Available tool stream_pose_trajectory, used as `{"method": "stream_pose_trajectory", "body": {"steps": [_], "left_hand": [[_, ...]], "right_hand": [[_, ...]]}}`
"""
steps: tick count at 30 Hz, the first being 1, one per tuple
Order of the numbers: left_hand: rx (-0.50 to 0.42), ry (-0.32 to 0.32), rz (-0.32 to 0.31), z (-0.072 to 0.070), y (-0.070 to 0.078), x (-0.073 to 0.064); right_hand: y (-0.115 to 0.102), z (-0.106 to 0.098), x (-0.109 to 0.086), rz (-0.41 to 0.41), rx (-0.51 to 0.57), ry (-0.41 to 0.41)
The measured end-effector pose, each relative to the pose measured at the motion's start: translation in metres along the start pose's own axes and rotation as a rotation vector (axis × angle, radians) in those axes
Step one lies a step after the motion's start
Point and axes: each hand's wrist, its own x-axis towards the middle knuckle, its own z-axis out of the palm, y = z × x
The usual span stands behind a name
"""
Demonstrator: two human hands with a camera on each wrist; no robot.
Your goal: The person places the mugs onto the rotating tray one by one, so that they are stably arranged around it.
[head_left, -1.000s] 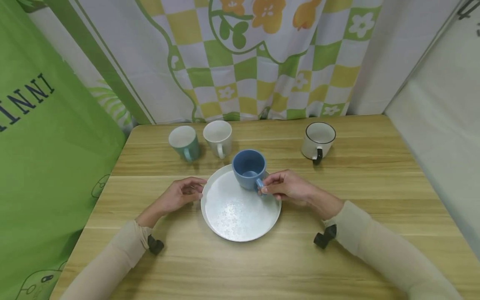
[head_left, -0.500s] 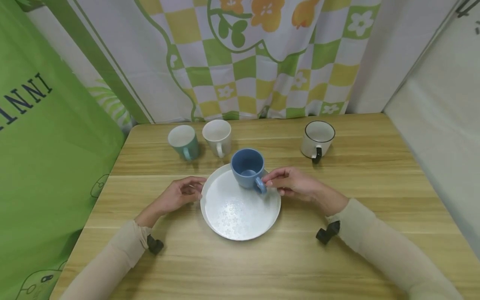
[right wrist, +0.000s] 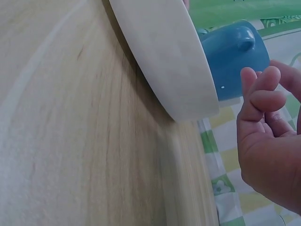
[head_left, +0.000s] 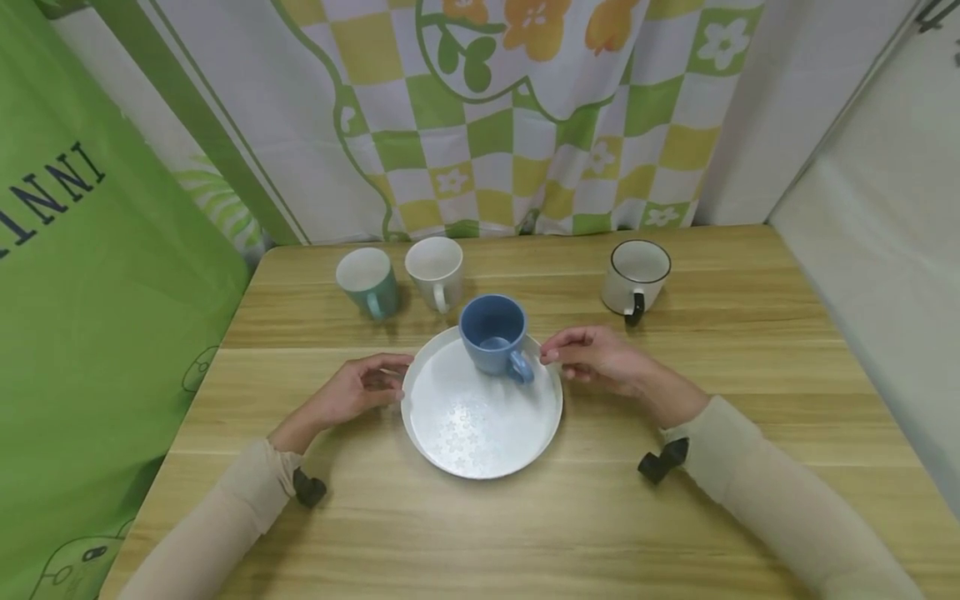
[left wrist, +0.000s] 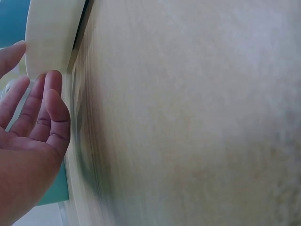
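Note:
A blue mug [head_left: 493, 337] stands upright on the far part of a round white tray [head_left: 472, 417], its handle turned toward the near right. My right hand [head_left: 603, 360] is just right of that handle, fingers loosely bent and holding nothing; in the right wrist view a gap shows between the fingers [right wrist: 263, 96] and the mug [right wrist: 235, 59]. At the tray's left rim is my left hand [head_left: 356, 390], its fingers relaxed and fingertips right at the edge. The left wrist view shows those fingers [left wrist: 35, 110] beside the tray's outer wall [left wrist: 51, 35].
Behind the tray stand a green mug [head_left: 369, 283] and a white mug [head_left: 436, 273], side by side. A white mug with a black rim and handle [head_left: 636, 279] is at the back right. A checkered curtain [head_left: 517, 150] hangs behind the wooden table [head_left: 480, 542].
My right hand has let go of the blue mug's handle and drawn back to the right. The mug stays on the tray. My left hand has kept its place at the rim.

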Motion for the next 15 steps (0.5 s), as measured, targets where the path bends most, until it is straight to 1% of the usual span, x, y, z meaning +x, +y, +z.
{"method": "stream_pose_trajectory", "body": {"steps": [6, 11, 15], "left_hand": [[-0.002, -0.001, -0.026, -0.0004, 0.0004, -0.0005], [-0.015, 0.003, -0.037, -0.0001, -0.001, -0.0005], [-0.033, 0.002, -0.034, -0.0002, -0.0009, -0.0005]], "right_hand": [[0.0015, -0.0058, -0.001, -0.03, -0.003, 0.011], [0.0011, -0.0085, -0.0025, -0.023, 0.009, 0.03], [0.0003, -0.0109, -0.0041, -0.029, 0.01, 0.035]]}}
